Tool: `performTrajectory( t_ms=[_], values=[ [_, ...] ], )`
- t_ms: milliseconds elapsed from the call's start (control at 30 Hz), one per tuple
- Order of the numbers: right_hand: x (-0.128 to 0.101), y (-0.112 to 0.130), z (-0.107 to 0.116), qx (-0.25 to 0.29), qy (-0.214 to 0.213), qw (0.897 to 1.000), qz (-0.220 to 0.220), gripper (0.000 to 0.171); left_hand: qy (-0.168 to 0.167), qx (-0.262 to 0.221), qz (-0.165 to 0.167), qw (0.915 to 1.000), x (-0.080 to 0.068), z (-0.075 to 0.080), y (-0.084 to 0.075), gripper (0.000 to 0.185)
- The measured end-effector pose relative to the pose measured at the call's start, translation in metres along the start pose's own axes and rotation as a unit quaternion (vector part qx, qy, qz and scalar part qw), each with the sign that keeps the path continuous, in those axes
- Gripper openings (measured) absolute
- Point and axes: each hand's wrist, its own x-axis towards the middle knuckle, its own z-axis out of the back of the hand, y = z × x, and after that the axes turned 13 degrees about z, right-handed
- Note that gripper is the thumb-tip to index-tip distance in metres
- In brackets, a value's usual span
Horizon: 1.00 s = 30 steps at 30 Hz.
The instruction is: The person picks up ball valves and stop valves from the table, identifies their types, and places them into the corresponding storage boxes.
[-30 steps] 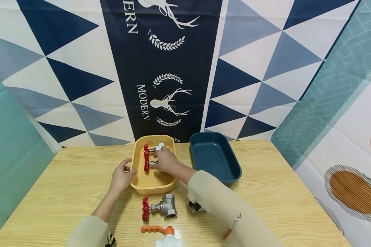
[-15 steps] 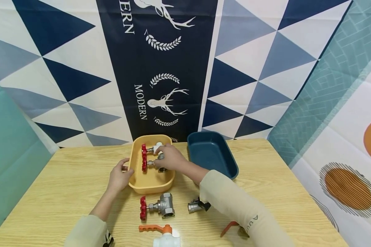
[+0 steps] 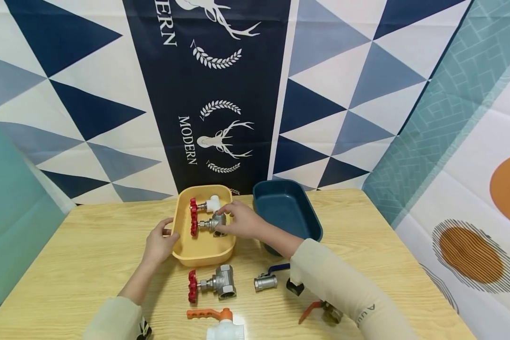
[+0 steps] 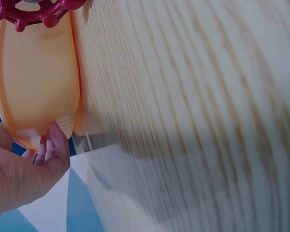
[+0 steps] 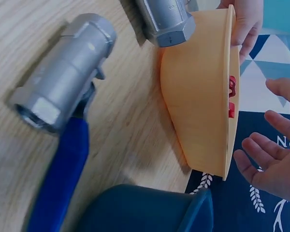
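In the head view my left hand (image 3: 159,243) grips the left wall of a yellow tray (image 3: 204,261), thumb at the rim and fingers along the outside. The left wrist view shows the same hand (image 4: 34,169) at the tray's edge. Inside lie two valves with red handwheels: a white one (image 3: 213,203) at the back and a metal gate valve (image 3: 218,219) in front of it. Above the tray's right rim is my right hand (image 3: 244,219), fingers spread beside the metal valve's body. The right wrist view shows that hand (image 5: 275,145) with nothing in it.
A dark blue tray (image 3: 286,210) stands to the right. Nearer on the table lie a larger metal valve with a red handwheel (image 3: 225,282), a white valve with an orange handle (image 3: 225,328), a blue-lever ball valve (image 3: 265,282) and a brass valve with a red lever (image 3: 331,312).
My right hand has let go of the metal valve in the yellow tray, spread its fingers and drawn back right. The left hand keeps its grip. The head view has shifted slightly.
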Motion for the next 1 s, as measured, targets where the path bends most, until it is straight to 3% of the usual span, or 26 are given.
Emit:
performTrajectory(
  t_ms=[767, 1000],
  values=[
    [-0.054, -0.001, 0.0, 0.071, -0.028, 0.997, 0.027, 0.04, 0.006, 0.016, 0.009, 0.9998, -0.003, 0.004, 0.003, 0.052],
    [-0.069, -0.001, -0.005, 0.09, -0.038, 0.994, 0.042, 0.038, 0.001, 0.014, 0.004, 0.9999, 0.002, 0.002, 0.001, 0.053]
  ],
)
